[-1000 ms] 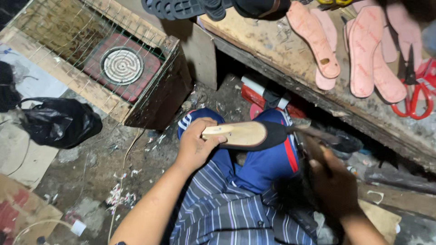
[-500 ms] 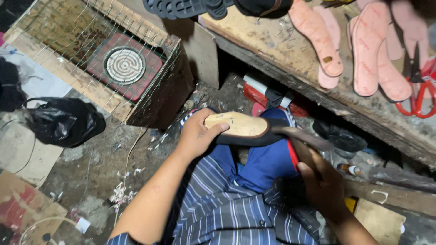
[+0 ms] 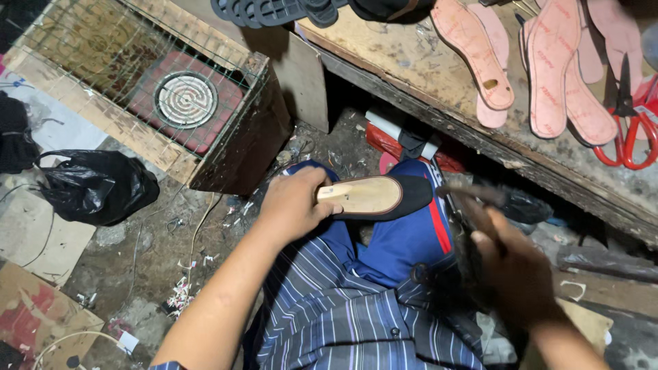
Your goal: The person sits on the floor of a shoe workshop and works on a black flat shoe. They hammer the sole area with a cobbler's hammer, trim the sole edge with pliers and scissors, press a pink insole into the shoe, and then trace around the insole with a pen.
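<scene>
My left hand (image 3: 295,202) grips the heel end of a black shoe (image 3: 375,197) turned sole side up, its tan insole board showing, resting on my knee in blue trousers (image 3: 404,240). My right hand (image 3: 514,267) is blurred and closed on a dark hammer (image 3: 473,195), whose head hangs just right of the shoe's toe. My striped shirt (image 3: 343,315) fills the lower middle.
A wooden workbench (image 3: 439,75) above holds pink insoles (image 3: 548,68), red-handled scissors (image 3: 627,130) and black soles (image 3: 274,10). A wire-topped wooden box (image 3: 226,137) with a round heater coil (image 3: 185,99) stands left. A black plastic bag (image 3: 96,185) lies on the littered floor.
The shoe has shifted slightly right and lower on my knee. My right hand with the hammer has swung, moving closer to the shoe's toe end.
</scene>
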